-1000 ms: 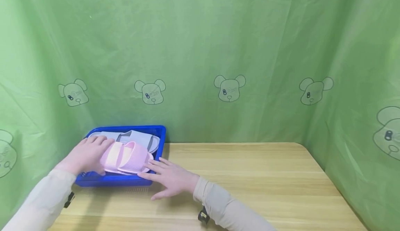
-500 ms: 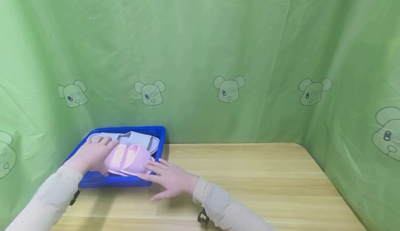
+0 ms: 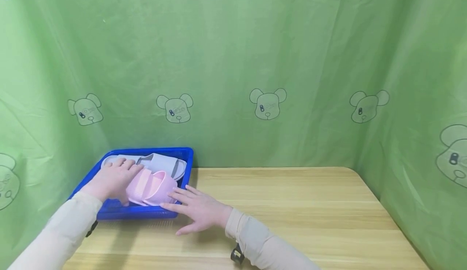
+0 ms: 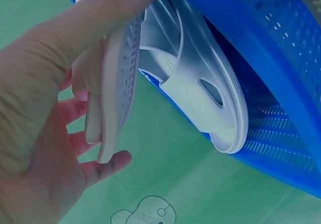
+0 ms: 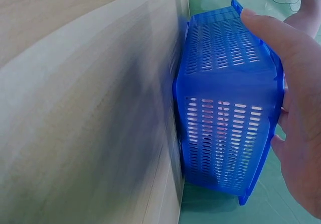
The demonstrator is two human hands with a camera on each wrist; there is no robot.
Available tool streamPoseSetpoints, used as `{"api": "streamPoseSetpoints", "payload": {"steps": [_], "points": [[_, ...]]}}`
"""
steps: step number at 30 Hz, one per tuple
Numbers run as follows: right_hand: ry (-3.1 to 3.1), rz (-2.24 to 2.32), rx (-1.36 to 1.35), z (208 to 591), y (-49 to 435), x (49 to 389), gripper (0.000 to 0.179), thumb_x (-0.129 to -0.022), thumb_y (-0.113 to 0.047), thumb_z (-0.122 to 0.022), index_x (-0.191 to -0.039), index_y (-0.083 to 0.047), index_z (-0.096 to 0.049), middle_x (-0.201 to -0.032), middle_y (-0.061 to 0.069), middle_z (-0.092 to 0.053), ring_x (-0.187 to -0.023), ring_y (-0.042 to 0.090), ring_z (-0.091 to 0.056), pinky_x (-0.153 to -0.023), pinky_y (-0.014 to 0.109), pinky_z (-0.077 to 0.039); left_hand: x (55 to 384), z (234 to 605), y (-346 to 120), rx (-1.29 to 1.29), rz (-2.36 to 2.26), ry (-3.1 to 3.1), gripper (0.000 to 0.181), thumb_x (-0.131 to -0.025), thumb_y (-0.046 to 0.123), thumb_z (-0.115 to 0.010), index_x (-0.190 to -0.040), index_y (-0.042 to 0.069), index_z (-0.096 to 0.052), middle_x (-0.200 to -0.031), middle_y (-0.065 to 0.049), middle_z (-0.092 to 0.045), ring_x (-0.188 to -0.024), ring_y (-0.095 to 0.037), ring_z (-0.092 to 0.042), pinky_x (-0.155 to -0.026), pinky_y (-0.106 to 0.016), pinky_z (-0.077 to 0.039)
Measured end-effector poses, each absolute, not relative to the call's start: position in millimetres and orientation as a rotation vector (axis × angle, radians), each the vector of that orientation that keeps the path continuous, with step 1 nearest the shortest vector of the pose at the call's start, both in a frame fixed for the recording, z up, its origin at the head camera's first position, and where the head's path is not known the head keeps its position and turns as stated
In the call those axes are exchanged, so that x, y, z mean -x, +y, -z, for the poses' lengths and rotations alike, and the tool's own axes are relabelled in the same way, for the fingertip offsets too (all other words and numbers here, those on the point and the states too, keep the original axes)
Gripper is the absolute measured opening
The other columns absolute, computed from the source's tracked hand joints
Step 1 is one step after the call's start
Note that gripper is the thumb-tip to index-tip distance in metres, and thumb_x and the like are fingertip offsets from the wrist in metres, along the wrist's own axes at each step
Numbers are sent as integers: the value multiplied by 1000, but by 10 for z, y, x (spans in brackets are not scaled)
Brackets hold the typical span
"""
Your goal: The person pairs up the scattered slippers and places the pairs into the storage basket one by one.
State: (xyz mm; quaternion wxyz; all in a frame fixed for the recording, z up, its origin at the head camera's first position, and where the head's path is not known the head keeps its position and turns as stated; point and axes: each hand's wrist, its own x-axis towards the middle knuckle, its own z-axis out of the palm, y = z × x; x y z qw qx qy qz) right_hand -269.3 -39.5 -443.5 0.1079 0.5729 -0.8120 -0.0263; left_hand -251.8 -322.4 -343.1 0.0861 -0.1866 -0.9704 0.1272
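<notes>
A pair of pink slippers with ribbed straps sits in the front part of a blue plastic basket. My left hand grips them at their left end. In the left wrist view, thumb and fingers lie on opposite sides of the pink slippers, which stand on edge there. Behind them, grey slippers lie along the basket's back. My right hand is spread at the right front corner, its fingertips over the rim and overlapping the pink slippers. The right wrist view shows this hand beside the slotted basket wall.
The basket stands at the left of a light wood table, close to a green curtain printed with bear heads. Curtain also hangs on both sides. The table's right edge slants towards the front right corner of the head view.
My left hand has moved a little to the right, and the pink slippers have shifted right with it. The right hand has stayed in place.
</notes>
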Motion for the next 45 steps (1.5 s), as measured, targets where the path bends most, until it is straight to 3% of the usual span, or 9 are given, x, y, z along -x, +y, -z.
{"api": "streamPoseSetpoints", "payload": {"steps": [11,26,45], "points": [[-2390,66,-1685,4432,-379,2695,85,-89,-71,-44,-156,-34,-9,-164,4,-17,-153,21,-11,-124,48,-14,2518,3422,-3235,576,-302,-2892,105,-44,55,-92,-132,8,-57,-128,-21,-59,-121,-50,-49,-96,-70,-42],[-2357,79,-1678,4465,-392,2704,85,-89,-72,-43,-157,-33,-9,-164,5,-18,-153,22,-14,-124,49,-15,2459,3504,-3238,539,-253,-2846,74,-75,62,-69,-130,12,-61,-131,-22,-58,-124,-51,-48,-97,-71,-40],[-2356,67,-1670,4480,-403,2712,83,-89,-71,-43,-156,-33,-13,-163,6,-22,-152,24,-17,-123,50,-16,2407,3788,-3365,394,-173,-2864,66,-88,64,-54,-135,17,-57,-135,-19,-56,-130,-49,-43,-101,-73,-34]]}}
